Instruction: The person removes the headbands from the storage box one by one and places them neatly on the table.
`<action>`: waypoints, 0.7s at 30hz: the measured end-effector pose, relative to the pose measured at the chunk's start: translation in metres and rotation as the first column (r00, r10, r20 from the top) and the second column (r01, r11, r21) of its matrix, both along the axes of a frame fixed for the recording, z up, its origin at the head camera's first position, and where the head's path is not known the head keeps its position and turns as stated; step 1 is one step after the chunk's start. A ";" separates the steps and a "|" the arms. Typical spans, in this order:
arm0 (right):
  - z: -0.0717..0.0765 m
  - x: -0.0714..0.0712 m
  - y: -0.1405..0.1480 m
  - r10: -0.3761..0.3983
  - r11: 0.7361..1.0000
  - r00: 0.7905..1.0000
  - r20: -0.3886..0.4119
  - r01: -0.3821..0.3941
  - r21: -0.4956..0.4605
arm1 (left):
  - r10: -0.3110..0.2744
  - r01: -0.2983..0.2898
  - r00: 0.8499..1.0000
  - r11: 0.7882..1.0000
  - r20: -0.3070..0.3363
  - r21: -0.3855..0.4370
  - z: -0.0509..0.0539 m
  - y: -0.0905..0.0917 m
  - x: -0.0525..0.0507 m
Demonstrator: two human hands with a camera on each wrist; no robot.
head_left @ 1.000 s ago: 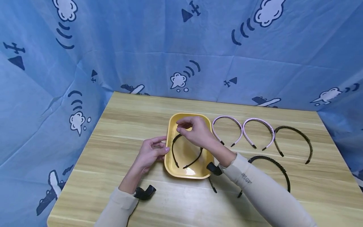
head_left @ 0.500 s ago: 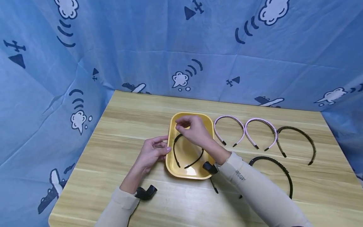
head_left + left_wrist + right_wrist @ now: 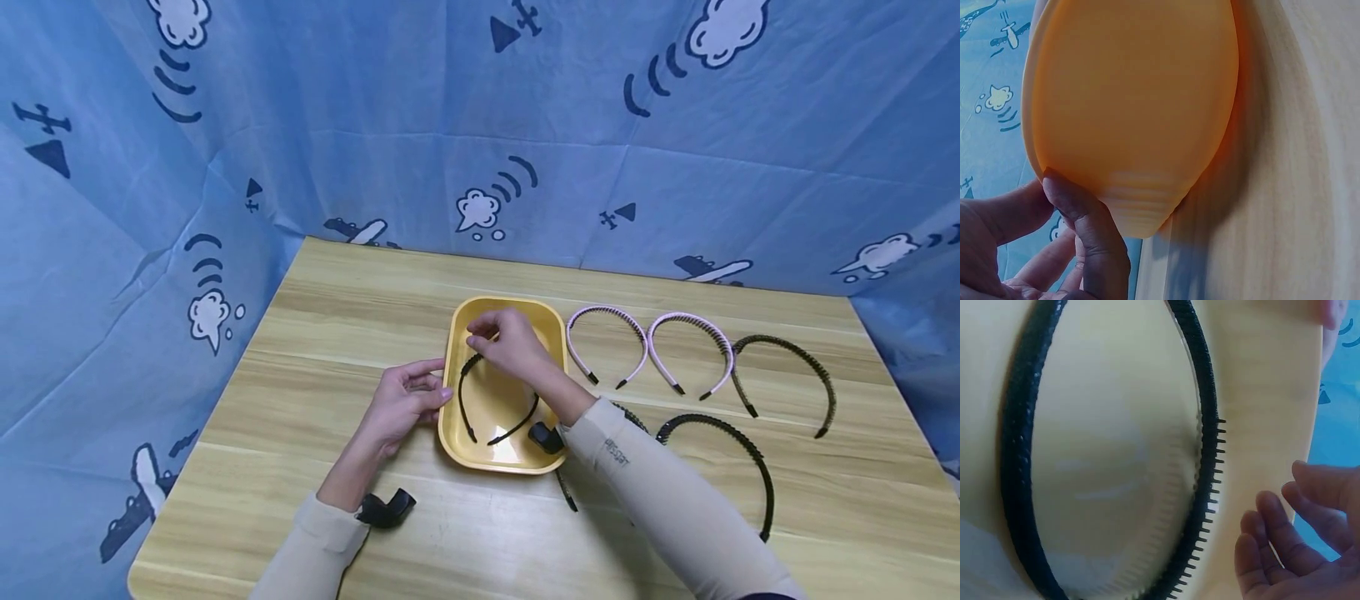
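In the head view, a yellow tray (image 3: pixel 502 469) stands on the table, with a black toothed headband (image 3: pixel 461 400) lying inside. My left hand (image 3: pixel 401 406) pinches the tray's left rim; the left wrist view has the thumb (image 3: pixel 1082 215) and a finger meeting at the edge of the tray wall (image 3: pixel 1138 94). Above the far part of the tray, my right hand (image 3: pixel 513 346) hangs with loosely bent fingers and nothing between them. In the right wrist view, the headband (image 3: pixel 1017 462) lies apart from the fingers (image 3: pixel 1279 525), its comb teeth showing on one side.
Two pink headbands (image 3: pixel 572 343) lie right of the tray, beside a brownish headband (image 3: pixel 825 383). Nearer sits a black headband (image 3: pixel 757 458). Another dark headband (image 3: pixel 567 492) is mostly hidden under my right forearm. A blue patterned cloth (image 3: pixel 390 100) surrounds the wooden table (image 3: pixel 337 308).
My right wrist and forearm have shifted slightly left and nearer, baring more of the dark headband beneath. The head view has moved a little. The left hand keeps its hold on the tray.
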State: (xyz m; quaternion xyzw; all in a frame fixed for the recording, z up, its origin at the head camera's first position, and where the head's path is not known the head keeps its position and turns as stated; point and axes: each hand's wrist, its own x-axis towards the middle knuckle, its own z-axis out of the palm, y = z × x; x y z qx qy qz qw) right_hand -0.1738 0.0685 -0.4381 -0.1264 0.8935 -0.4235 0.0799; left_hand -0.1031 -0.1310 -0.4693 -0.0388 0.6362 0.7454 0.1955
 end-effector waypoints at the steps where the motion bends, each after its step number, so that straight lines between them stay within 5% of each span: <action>1: -0.001 0.000 0.000 -0.002 1.000 1.000 0.003 0.002 0.011 | 0.002 -0.002 1.000 1.000 -0.001 0.000 0.000 0.000 0.000; 21: -0.007 -0.002 0.008 -0.037 0.981 0.997 0.067 0.024 0.190 | 0.014 -0.014 1.000 1.000 0.008 0.004 0.001 0.000 0.002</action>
